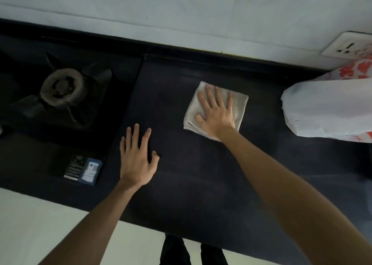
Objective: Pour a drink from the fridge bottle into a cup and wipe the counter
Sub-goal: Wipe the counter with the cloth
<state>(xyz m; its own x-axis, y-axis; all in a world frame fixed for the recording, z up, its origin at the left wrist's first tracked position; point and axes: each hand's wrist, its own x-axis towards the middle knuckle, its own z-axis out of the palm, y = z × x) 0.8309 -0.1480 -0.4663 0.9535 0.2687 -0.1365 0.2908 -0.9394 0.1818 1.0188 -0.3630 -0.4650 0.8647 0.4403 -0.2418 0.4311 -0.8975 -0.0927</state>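
Cloth [240, 105], a folded pale grey square, is lying flat on the dark worktop [201, 174], toward the back edge and right of the middle. The right hand [216, 113] is pressing down on it, palm flat and fingers spread straight, so its grip is standing fully open and is curling round nothing. The cloth's edges are showing past the hand on both sides.

The left hand [136, 160] is spreading palm down over the bare worktop, nearer the front edge and apart from the cloth. Its grip is also open, with straight fingers; whether it is touching the surface cannot be told.

Just left of that hand a black gas hob [30, 144] is sitting in the worktop, with a round burner [62, 87] under a pan support and two labels [88, 171] sticking at its front right corner. At the worktop's right edge a white plastic bag [326, 111] with red print is lying, well apart from the cloth. Behind the bag a wall socket [350, 47] is showing on the pale wall [181, 13].
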